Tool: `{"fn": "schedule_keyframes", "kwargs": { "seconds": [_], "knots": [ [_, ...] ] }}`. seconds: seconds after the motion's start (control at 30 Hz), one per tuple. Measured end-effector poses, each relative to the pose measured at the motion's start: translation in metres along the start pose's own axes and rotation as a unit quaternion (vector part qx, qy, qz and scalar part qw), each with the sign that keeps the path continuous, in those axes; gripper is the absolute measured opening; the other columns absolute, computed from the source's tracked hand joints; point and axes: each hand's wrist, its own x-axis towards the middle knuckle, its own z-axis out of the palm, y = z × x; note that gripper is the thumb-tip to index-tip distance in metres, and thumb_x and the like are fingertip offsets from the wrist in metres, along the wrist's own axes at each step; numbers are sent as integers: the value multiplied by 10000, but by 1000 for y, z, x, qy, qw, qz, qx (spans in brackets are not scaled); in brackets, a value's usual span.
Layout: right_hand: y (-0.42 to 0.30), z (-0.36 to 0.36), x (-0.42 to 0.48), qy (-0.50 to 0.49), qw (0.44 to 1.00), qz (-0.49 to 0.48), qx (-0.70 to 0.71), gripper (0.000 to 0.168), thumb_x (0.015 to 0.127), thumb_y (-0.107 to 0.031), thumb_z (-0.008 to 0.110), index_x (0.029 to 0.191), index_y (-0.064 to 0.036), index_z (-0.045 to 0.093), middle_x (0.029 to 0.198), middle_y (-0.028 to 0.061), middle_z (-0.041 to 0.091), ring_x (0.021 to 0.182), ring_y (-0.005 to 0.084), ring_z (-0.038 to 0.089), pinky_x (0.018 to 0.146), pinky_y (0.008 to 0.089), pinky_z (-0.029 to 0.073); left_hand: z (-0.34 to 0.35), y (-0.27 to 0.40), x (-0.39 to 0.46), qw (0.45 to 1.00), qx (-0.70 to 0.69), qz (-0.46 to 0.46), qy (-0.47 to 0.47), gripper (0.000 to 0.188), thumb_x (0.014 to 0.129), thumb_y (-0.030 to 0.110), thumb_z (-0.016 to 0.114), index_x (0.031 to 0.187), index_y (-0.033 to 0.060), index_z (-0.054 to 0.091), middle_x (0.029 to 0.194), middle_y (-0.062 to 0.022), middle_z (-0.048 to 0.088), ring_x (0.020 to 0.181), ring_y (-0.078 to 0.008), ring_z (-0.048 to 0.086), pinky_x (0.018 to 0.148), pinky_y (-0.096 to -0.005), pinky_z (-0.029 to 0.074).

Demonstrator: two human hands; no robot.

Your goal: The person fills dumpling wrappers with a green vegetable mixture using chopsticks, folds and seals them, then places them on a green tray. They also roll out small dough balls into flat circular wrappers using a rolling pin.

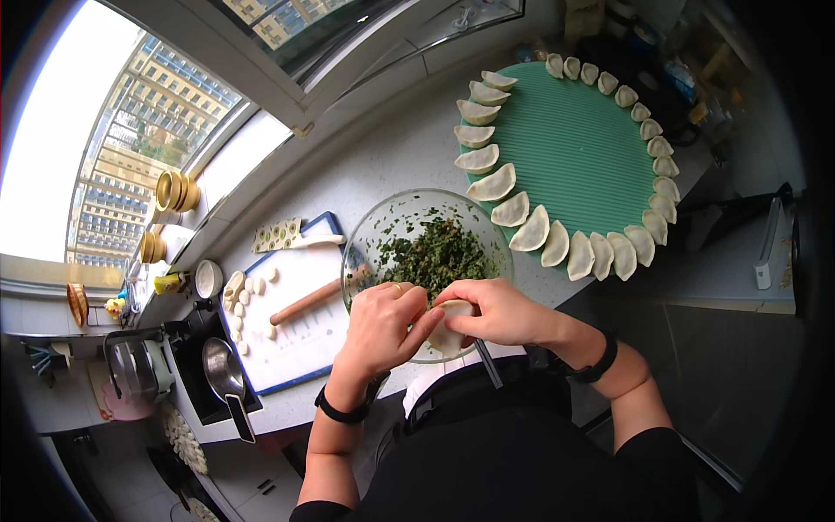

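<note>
Between my two hands is a dumpling (449,336) of pale dough, held over the near rim of a clear glass bowl (424,193). My right hand (507,312) grips its right side and top, fingers curled round it. The thumb of my left hand (385,321) presses its left edge; the left fingers are bent and partly hidden. Chopped green filling (437,251) lies in the bowl. Dark chopsticks (488,365) stick out below my right hand. A round green ridged mat (574,150) carries a ring of shaped dumplings (492,183) along its edge.
Left of the bowl, a white board (300,346) with a blue rim holds a wooden rolling pin (310,303), small dough pieces (244,298) and a patterned-handled cleaver (277,235). Beyond it are a white bowl (209,279) and a sink with a metal pan (222,365). A window frame (261,85) borders the counter.
</note>
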Motion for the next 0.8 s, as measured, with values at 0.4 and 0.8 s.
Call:
{"fn": "schedule_keyframes", "kwargs": {
  "seconds": [0.4, 0.8],
  "knots": [
    [5, -5, 0, -68, 997, -12, -37, 448, 807, -163, 563, 1172, 50, 414, 874, 205, 635, 683, 232, 662, 595, 326, 532, -7, 4, 4, 997, -48, 5, -68, 349, 792, 307, 654, 617, 51, 495, 572, -81, 485, 520, -277, 487, 486, -380, 365],
    [5, -9, -4, -125, 989, 16, -73, 468, 794, -151, 566, 1176, 52, 390, 762, 136, 603, 658, 192, 605, 588, 302, 483, 0, 6, 10, 991, -73, 59, -95, 270, 773, 137, 639, 583, 50, 468, 546, -95, 464, 499, -289, 479, 473, -390, 368]
  ]
}}
